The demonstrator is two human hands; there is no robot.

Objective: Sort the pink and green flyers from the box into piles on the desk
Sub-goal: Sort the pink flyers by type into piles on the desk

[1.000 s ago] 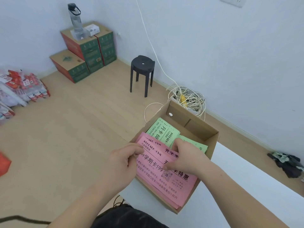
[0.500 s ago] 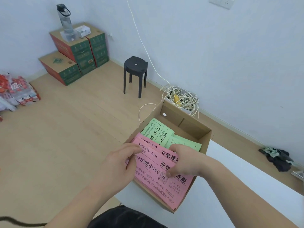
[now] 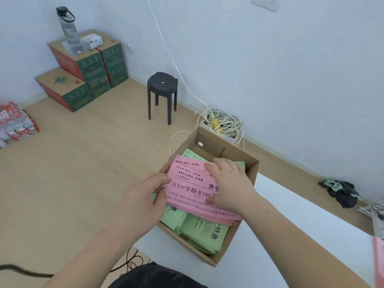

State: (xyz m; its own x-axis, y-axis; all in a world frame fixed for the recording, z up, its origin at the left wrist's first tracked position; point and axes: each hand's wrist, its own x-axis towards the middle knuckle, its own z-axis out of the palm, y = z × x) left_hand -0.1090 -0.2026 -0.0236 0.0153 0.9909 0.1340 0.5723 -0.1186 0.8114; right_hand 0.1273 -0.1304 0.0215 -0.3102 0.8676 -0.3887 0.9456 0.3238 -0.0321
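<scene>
1. Left hand (image 3: 143, 202). Pinches the left edge of the pink flyers (image 3: 187, 188) between thumb and curled fingers.
2. Right hand (image 3: 230, 183). Lies palm-down across the right half of the same stack, with fingers reaching over the far edge and thumb on the printed face. Holds the stack from above.
3. Pink flyers. Fanned stack with black print uppermost, gripped by both hands over the open box (image 3: 209, 147) and slightly askew to its walls.
4. Green flyers (image 3: 199, 227). Loose layers inside the box, beneath the pink stack. Visible mostly at the near end, plus a small corner at the far end.
5. Box. Brown cardboard with an open top, standing at the left end of the desk (image 3: 270, 235).
6. Desk. White top running off to the right. Bears the edge of a pink sheet (image 3: 378, 258) at the right border, well apart from the box.
7. Cable tangle (image 3: 224, 123). Pale coils on the wooden floor (image 3: 72, 173), just behind the box and against the wall.
8. Stool (image 3: 163, 86). Black, round-seated, upright on the floor near the wall.
9. Cartons (image 3: 87, 65). Green and red, stacked in the far corner, with a clear bottle (image 3: 67, 23) upright on top.
10. Wrapped packs (image 3: 14, 121). Red and white, on the floor at the left border.
11. Dark cloth (image 3: 340, 190). Crumpled heap on the floor by the wall, behind the desk.
12. Wall socket (image 3: 265, 2). White, at the top right.
</scene>
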